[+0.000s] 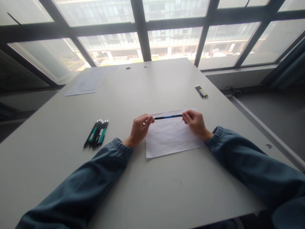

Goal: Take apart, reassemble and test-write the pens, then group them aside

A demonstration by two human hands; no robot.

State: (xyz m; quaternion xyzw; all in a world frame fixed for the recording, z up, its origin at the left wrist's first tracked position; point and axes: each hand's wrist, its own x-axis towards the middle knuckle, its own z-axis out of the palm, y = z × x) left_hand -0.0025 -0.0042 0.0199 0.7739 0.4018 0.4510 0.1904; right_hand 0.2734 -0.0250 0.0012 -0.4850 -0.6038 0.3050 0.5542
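Observation:
A blue and black pen (167, 117) is held level between my two hands, above a sheet of white paper (171, 136). My left hand (141, 128) pinches its left end between thumb and fingers. At the other end, my right hand (194, 122) closes on the tip, hiding it. The paper lies on the table under both hands, with faint marks on it. To the left of my left hand lies a group of several green and black pens (96, 134), side by side.
A small group of pens with grey and yellow parts (201, 91) lies near the white table's (152, 86) right edge. More papers (87, 79) rest at the far left. Large windows (173, 41) stand beyond the far edge. A small dark mark (268, 146) is at right.

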